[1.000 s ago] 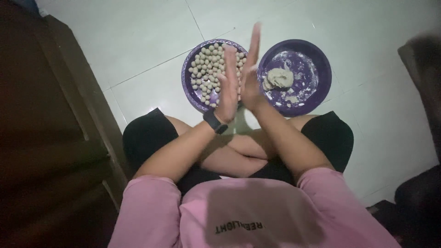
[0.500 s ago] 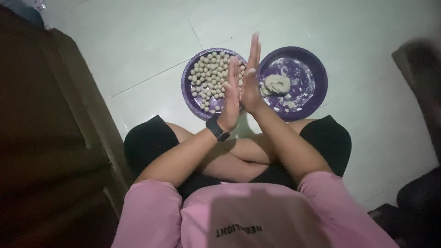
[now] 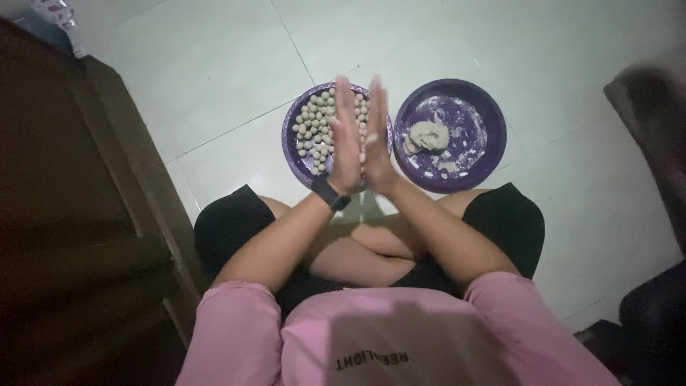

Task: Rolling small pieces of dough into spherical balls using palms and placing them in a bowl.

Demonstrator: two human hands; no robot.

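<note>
I sit cross-legged on a pale tiled floor. My left hand [image 3: 345, 139] and my right hand [image 3: 376, 136] are pressed flat, palm against palm, fingers straight and pointing away from me. Whatever lies between the palms is hidden. A black watch [image 3: 330, 192] is on my left wrist. The hands hover over the right side of a purple bowl [image 3: 289, 154] filled with several small pale dough balls [image 3: 312, 132]. Beside it on the right stands a second purple bowl [image 3: 494, 114] with a lump of dough [image 3: 427, 134] and smears inside.
Dark wooden furniture [image 3: 71, 214] runs along the left, close to my knee. A dark blurred object [image 3: 654, 107] stands at the right edge, and another dark shape [image 3: 654, 322] sits low right. Pale floor tiles [image 3: 214, 64] lie beyond the bowls.
My palms have slid against each other: the right hand reached higher than the left before, and now the fingertips are nearly level. The bowls have not moved.
</note>
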